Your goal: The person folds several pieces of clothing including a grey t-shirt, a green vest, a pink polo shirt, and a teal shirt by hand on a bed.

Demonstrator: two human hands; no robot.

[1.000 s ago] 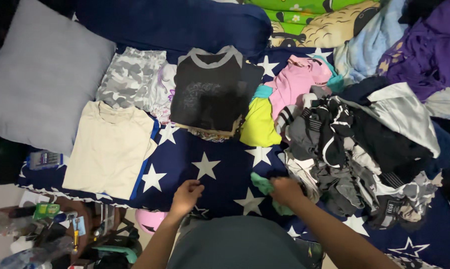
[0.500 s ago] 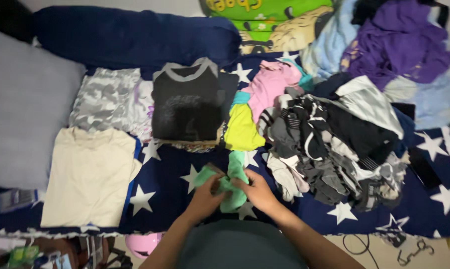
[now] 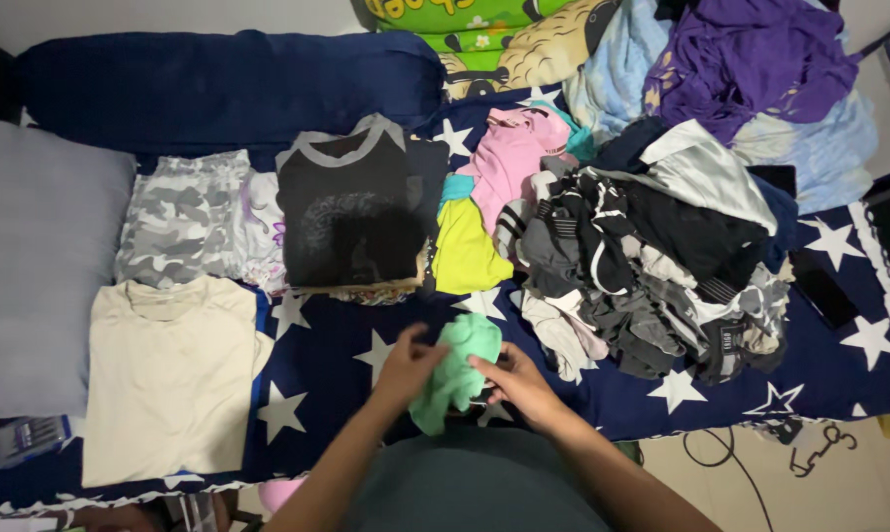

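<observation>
Both my hands hold a small mint-green garment (image 3: pixel 459 366) above the navy star-patterned bedsheet (image 3: pixel 337 340). My left hand (image 3: pixel 407 367) grips its left side and my right hand (image 3: pixel 512 381) grips its right side near the bottom. The cloth is bunched and hangs between them. Just beyond it lie a folded black shirt with a grey collar (image 3: pixel 349 205) and a folded yellow-green piece (image 3: pixel 462 253).
A folded cream shirt (image 3: pixel 169 372) and a folded camouflage piece (image 3: pixel 181 217) lie at left beside a grey pillow (image 3: pixel 36 266). A heap of unfolded dark and grey clothes (image 3: pixel 652 261) fills the right. Purple and pale-blue clothes (image 3: pixel 751 59) are piled at the far right.
My right hand pulled the green garment from the heap's edge to the middle, and my left hand came over and took hold of it. The view shifted right.
</observation>
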